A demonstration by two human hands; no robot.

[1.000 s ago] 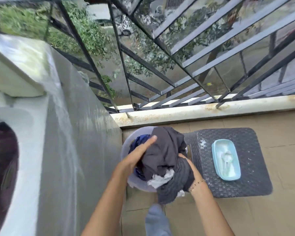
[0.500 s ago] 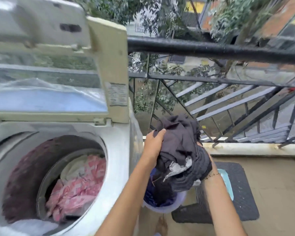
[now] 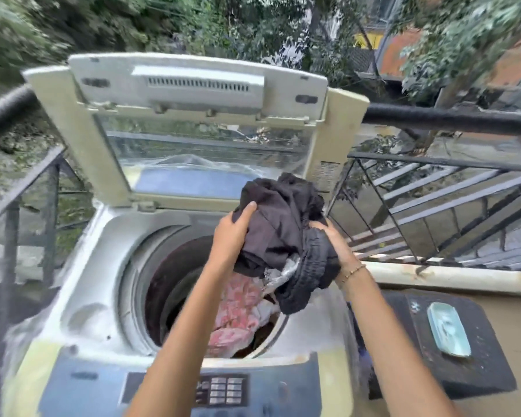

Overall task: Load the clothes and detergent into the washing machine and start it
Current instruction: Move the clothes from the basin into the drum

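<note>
A top-loading washing machine [image 3: 103,284] stands in front of me with its lid [image 3: 199,94] raised. Pink-and-white clothes [image 3: 238,320] lie inside the drum. Both my hands carry a bundle of dark clothes [image 3: 280,230] above the right side of the drum opening. My left hand [image 3: 232,233] grips the bundle's left side, and my right hand [image 3: 334,245] grips it from the right and below. A light blue tray of detergent [image 3: 448,332] with a spoon in it sits on a dark stool [image 3: 475,368] to the right.
The control panel [image 3: 223,389] with its buttons runs along the machine's near edge. A black metal railing [image 3: 451,118] and slanted bars [image 3: 433,188] fence the balcony behind and to the right. A concrete ledge [image 3: 451,275] runs under the bars.
The dark bundle has been lifted out of the basin on the floor and carried left and up, from beside the machine to above its open drum. My view has swung to face the machine.
</note>
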